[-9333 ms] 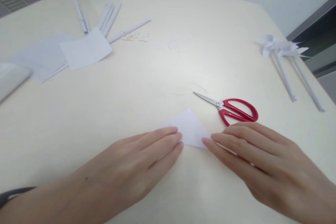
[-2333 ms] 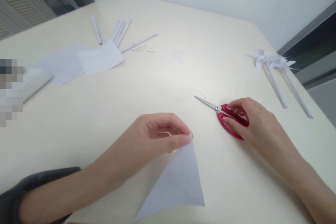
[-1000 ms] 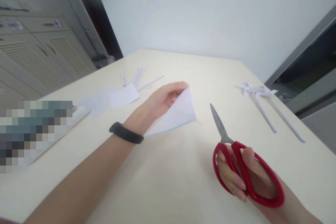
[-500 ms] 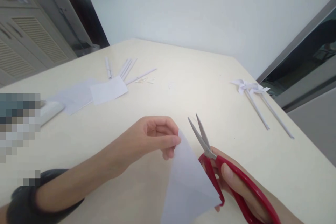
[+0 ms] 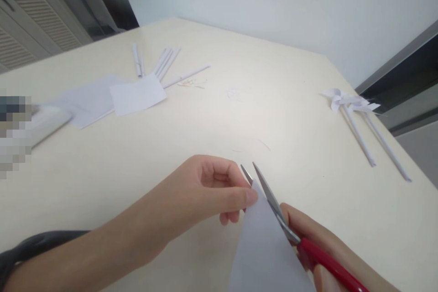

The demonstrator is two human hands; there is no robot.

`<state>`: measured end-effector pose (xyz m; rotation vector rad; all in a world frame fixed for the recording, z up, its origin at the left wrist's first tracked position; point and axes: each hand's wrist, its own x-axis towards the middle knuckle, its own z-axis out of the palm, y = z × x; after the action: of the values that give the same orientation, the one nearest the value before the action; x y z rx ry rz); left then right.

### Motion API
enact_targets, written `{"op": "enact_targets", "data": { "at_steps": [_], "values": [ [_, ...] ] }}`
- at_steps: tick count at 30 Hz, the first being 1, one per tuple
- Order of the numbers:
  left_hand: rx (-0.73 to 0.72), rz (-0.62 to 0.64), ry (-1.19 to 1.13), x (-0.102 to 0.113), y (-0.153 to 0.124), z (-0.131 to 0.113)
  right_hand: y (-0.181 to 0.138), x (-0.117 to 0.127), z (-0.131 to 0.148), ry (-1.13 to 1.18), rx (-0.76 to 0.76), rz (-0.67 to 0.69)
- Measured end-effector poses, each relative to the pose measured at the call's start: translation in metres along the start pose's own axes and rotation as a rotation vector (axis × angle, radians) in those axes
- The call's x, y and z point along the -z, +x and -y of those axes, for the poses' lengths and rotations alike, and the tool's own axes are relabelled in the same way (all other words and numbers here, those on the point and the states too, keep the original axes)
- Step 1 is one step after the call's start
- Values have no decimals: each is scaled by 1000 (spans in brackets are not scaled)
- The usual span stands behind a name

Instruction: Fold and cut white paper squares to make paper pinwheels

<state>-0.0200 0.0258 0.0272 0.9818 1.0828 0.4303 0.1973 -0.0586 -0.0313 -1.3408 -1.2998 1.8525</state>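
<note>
Between the thumb and fingers of my left hand [image 5: 212, 191] is pinched the top corner of a white sheet of paper [image 5: 265, 246]. My right hand [image 5: 318, 237] is wrapped round the red handles of a pair of scissors [image 5: 273, 200]. Their blades are parted, one on each side of the paper near its right edge; the lower blade is partly hidden behind the sheet. The tips point away from me, close by my left fingertips. The paper's lower end runs out of the picture.
Two paper pinwheels [image 5: 356, 102] on rolled sticks lie at the table's right edge. At the back left are rolled paper tubes [image 5: 166, 61], a small sheet [image 5: 137, 96] and a larger one [image 5: 87, 102]. Thin scraps [image 5: 191, 84] lie beside them. A pixelated object sits far left.
The scissors have moved from beside the paper to straddle its right edge. My left hand and the paper have shifted right in view, and the camera has tilted down.
</note>
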Motion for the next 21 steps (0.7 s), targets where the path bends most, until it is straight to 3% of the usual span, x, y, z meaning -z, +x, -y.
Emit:
{"op": "enact_targets", "data": {
  "at_steps": [6, 12, 21],
  "values": [
    [-54, 1, 38, 0, 2, 5, -5, 0, 11, 76, -75, 105],
    [-97, 15, 75, 1, 3, 11, -9, -2, 7, 68, -75, 25],
    [-70, -21, 87, -1, 1, 3, -7, 0, 9, -30, 61, -32]
  ]
}}
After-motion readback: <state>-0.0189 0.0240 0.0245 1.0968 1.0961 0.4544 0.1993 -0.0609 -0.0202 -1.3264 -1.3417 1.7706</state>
